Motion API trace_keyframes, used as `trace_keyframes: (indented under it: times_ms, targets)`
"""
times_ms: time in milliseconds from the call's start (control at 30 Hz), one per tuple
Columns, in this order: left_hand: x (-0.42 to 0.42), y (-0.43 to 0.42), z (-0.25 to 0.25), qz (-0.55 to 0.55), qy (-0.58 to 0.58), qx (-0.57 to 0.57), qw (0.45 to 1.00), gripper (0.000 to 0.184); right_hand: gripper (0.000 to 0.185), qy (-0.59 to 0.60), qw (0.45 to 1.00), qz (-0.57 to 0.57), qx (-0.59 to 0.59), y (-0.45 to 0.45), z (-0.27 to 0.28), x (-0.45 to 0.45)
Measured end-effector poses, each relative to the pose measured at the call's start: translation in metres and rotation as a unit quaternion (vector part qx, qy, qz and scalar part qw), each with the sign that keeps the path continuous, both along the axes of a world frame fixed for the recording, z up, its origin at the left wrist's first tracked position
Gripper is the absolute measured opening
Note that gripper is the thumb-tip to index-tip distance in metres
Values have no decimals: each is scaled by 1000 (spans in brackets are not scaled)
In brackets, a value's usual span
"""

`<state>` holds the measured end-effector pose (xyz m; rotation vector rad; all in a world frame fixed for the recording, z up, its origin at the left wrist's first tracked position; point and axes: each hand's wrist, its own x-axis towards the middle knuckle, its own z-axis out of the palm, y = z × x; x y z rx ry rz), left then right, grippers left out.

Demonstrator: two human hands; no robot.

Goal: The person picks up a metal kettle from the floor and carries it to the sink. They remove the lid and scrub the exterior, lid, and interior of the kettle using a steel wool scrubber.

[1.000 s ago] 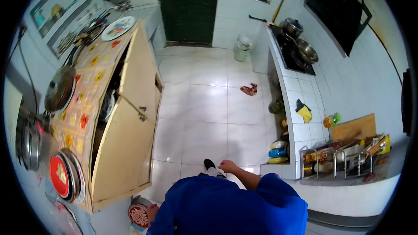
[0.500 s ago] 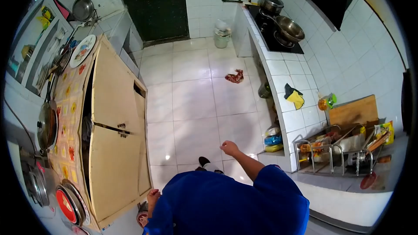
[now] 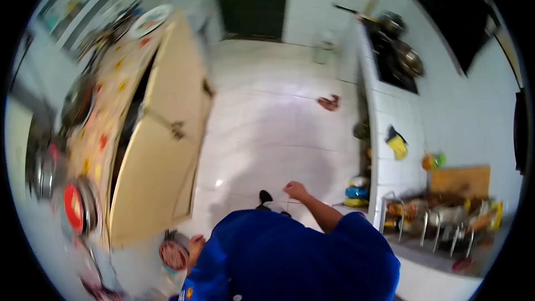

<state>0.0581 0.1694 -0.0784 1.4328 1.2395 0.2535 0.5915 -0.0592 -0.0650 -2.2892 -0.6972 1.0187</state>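
The round patterned thing [image 3: 174, 255] sat low beside the cabinet [image 3: 150, 189], near our left hand [image 3: 195, 244]. Neither hand touched it; we judged no handling under way, and what was left we could not tell. Our left fingers were too blurred to read. Our right hand [image 3: 295, 190] hung ahead of our body, arm bent, fingers curled together around nothing visible. Beyond, a crumpled reddish thing [image 3: 329, 103] lay on the floor [image 3: 267, 117].

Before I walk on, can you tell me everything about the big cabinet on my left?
The cabinet is cream and looks like painted wood. It stands upright on the pale floor. Two doors meet near small handles, and a dark gap shows they're slightly open, but I can't tell what's inside. A cloth with red and yellow patches covers its top. A plate and stacked dishes are up there too. The picture is blurry.
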Motion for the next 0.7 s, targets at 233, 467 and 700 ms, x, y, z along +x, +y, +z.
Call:
trace_keyframes:
  times_ms: [233, 467, 700]
  targets:
    - [-33, -75, 27, 154, 40, 50, 986, 18, 15, 186, 980, -68, -3, 21, 27, -46]
    - [-137, -161, 27, 270, 143, 1, 952, 29, 15, 265, 956, 120, -44, 69, 15, -151]
    - [-224, -319, 6, 498, 174, -79, 846, 25, 22, 234, 912, 325, -92, 173, 45, -263]
